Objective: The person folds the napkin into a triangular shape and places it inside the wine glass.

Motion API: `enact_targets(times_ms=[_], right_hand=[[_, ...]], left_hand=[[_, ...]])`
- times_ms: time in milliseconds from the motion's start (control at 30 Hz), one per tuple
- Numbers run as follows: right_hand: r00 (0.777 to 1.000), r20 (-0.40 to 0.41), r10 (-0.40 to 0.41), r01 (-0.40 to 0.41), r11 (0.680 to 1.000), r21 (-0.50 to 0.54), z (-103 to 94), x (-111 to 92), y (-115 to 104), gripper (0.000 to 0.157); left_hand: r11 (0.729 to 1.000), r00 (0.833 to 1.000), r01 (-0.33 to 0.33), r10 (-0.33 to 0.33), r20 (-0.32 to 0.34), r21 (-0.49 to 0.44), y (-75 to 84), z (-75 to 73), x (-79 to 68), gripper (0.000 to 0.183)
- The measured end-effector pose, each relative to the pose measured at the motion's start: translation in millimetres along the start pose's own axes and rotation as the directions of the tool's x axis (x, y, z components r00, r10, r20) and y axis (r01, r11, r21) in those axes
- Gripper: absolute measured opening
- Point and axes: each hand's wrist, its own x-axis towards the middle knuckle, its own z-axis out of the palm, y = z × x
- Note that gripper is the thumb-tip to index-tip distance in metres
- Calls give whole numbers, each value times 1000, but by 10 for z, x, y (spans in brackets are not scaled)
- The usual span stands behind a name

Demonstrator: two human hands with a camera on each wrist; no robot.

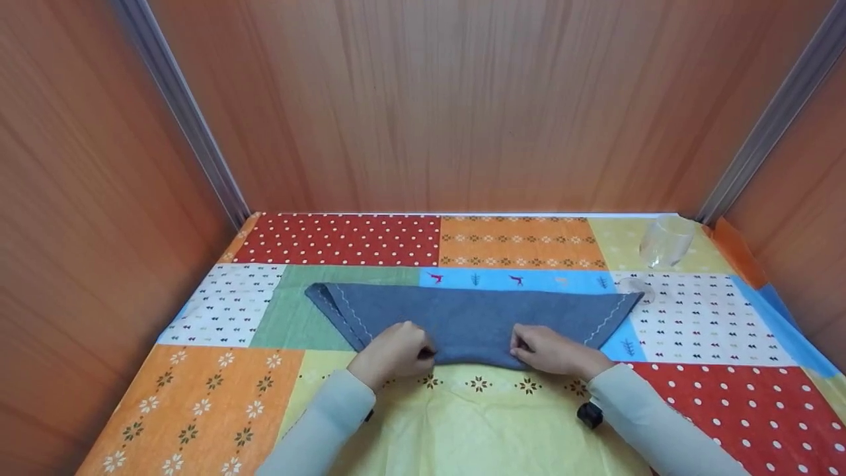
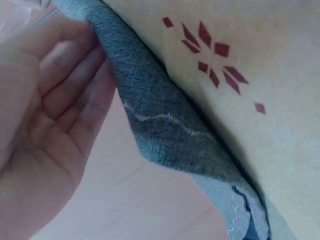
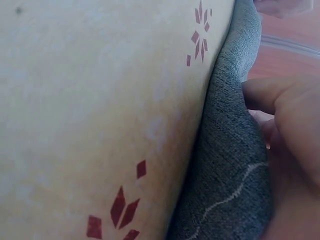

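A grey-blue cloth with pale wavy stitching lies folded into a wide band across the tablecloth. Its left end shows layered edges, and its right end tapers to a point. My left hand pinches the near folded edge left of centre; in the left wrist view its curled fingers meet the cloth's edge. Farther right along that same edge, my right hand pinches the cloth too. The right wrist view shows the right thumb against the grey weave, with part of the fingers hidden behind it.
A clear stemmed glass stands at the far right, its foot close to the cloth's right tip. The patchwork tablecloth covers the table. Wood-grain panels rise behind and on both sides.
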Motion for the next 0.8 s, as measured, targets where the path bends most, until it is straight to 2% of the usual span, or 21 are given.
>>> enact_targets(times_ms=[67, 133, 233, 300, 367, 600, 800], right_hand=[[998, -41, -47, 44, 997, -67, 1, -11, -12, 7], [988, -96, -121, 104, 981, -167, -1, -21, -30, 7], [958, -163, -236, 175, 932, -318, -16, -40, -82, 7], [944, -173, -283, 201, 902, -381, -27, -60, -124, 6], [944, -159, -289, 203, 888, -413, -37, -89, -169, 6], [974, -119, -194, 115, 872, -476, -18, -182, -218, 24], [970, -128, -205, 119, 867, -484, -4, -198, -202, 21]], left_hand=[[1000, 999, 24, -24, 30, -7, 13, -4, -8, 22], [999, 998, 38, -38, 46, -1, 17, -1, -9, 15], [999, 998, 45, -45, 46, 6, 8, 8, -8, 11], [999, 998, 46, -46, 46, 7, 1, 12, -11, 15], [999, 998, 45, -45, 46, 4, -6, 19, -14, 16], [998, 997, 59, -59, 45, -20, -18, 24, -2, 21], [995, 995, 88, -86, 55, -37, -32, 21, 6, 19]])
